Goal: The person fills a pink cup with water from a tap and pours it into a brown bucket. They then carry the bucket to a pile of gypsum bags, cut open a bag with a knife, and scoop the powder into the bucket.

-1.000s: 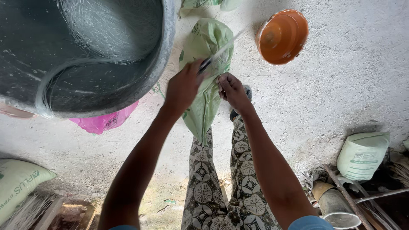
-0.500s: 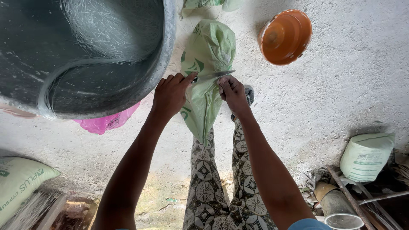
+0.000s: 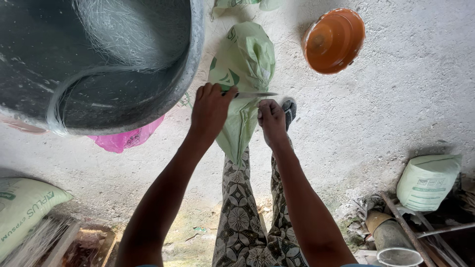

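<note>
Gripping a knife by the handle: left hand, fingers curled shut around it, blade laid level across a green woven sack and pointing toward the right hand. Right hand closed as well, fingers pinching a fold of the sack just below the blade tip. Sack position: on the pale concrete floor, directly ahead of the legs in patterned trousers, upper end bulging and full, lower end narrowing between the two hands. Dark shoe just beside the right hand, partly hidden by it.

Surroundings, left side: large grey metal basin, rim almost touching the left hand, pale fibre strands heaped inside against the wall. Pink plastic bag pinned under the basin edge. Second printed sack lying flat at lower left, above a wooden crate; crate contents too unclear to identify.

Surroundings, right side: orange bucket tipped toward the camera, well apart from the hands. Small pale sack upright at the far right, beside metal pipes and rusty rods piled in the corner.

Obstructions: basin rim crowding the left wrist; forearms covering the lower part of the green sack.
</note>
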A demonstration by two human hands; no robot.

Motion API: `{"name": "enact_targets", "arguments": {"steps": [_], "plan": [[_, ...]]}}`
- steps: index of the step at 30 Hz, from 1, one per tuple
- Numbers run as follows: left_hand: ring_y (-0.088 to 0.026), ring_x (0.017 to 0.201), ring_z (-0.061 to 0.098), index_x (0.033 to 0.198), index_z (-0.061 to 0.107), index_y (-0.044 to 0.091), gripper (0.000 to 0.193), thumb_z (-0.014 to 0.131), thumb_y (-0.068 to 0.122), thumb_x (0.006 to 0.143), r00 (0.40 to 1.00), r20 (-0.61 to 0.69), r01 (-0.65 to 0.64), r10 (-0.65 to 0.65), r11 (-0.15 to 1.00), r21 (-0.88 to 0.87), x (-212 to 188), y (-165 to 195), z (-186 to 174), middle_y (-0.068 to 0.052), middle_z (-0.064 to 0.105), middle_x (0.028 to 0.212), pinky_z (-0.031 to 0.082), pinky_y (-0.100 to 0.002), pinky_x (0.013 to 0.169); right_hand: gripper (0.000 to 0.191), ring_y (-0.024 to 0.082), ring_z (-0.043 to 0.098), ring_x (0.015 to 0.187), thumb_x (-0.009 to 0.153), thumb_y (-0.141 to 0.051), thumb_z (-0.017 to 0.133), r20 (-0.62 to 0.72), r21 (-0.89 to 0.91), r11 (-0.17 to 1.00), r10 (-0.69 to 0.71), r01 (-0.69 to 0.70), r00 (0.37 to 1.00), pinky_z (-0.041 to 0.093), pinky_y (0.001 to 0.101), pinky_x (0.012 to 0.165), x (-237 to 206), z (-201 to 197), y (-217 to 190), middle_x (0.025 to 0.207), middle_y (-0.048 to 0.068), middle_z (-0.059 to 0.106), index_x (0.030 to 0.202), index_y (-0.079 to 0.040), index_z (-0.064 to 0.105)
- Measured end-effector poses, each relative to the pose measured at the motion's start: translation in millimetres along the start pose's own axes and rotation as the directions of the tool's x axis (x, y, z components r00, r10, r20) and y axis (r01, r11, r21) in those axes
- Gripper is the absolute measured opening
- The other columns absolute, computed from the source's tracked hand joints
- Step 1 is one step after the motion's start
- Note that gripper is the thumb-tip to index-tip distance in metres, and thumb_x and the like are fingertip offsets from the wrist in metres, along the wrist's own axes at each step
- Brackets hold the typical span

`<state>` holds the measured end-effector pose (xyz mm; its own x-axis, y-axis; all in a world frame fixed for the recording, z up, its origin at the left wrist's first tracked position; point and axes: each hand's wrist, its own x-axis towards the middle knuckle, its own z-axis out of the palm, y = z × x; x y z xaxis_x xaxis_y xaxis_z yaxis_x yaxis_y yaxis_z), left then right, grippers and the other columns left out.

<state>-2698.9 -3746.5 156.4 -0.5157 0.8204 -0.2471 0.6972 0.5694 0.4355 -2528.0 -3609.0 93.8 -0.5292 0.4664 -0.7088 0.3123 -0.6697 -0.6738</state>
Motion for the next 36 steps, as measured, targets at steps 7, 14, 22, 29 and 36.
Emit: {"name": "enact_targets", "arguments": {"steps": [7,14,22,29,36], "plan": [[-0.030,0.099,0.057,0.130,0.068,0.016,0.044,0.065,0.007,0.087,0.995,-0.068,-0.068,0.076,0.990,0.123,13,19,1,-0.012,0.062,0.096,0.044,-0.043,0.095,0.014,0.004,0.040,0.056,0.107,-0.014,0.055,0.101,-0.216,0.974,-0.049,0.070,0.994,0.033,0.0207,0.048,-17,7,18,0.072,-0.004,0.052,0.096,-0.007,0.060],[-0.029,0.100,0.056,0.130,0.069,0.012,0.037,0.064,0.007,0.093,0.986,-0.153,-0.054,0.060,0.998,0.039,9,9,-16,-0.012,0.061,0.099,0.043,-0.043,0.096,0.015,0.005,0.041,0.054,0.108,-0.016,0.054,0.056,0.095,0.988,0.117,-0.122,0.992,0.033,0.0218,0.049,-21,-30,5,0.068,-0.002,0.052,0.097,-0.007,0.060],[-0.027,0.095,0.055,0.131,0.070,0.016,0.039,0.065,0.006,0.093,0.995,-0.092,-0.029,0.038,0.995,0.099,-12,-9,-12,-0.009,0.058,0.095,0.043,-0.041,0.092,0.017,0.005,0.042,0.055,0.109,-0.019,0.057,0.171,0.172,0.979,0.081,-0.110,0.982,0.034,0.0213,0.051,-5,-32,2,0.068,-0.003,0.051,0.097,-0.007,0.060],[-0.025,0.091,0.055,0.130,0.069,0.019,0.035,0.065,0.012,0.096,0.993,-0.115,-0.006,0.023,0.989,0.147,1,-5,11,-0.008,0.058,0.093,0.042,-0.040,0.088,0.014,0.005,0.040,0.054,0.107,-0.017,0.057,0.121,0.158,0.981,0.095,-0.113,0.988,0.032,0.0208,0.049,1,-41,-8,0.067,-0.003,0.051,0.097,-0.008,0.060],[-0.024,0.095,0.059,0.129,0.067,0.021,0.049,0.064,0.012,0.080,0.994,-0.073,-0.072,0.082,0.988,0.135,-1,-6,15,-0.009,0.062,0.097,0.041,-0.040,0.085,0.013,0.006,0.037,0.052,0.102,-0.016,0.054,0.055,-0.238,0.967,0.102,-0.086,0.993,0.030,0.0224,0.044,-13,-8,-15,0.067,-0.003,0.049,0.093,-0.009,0.060]]}}
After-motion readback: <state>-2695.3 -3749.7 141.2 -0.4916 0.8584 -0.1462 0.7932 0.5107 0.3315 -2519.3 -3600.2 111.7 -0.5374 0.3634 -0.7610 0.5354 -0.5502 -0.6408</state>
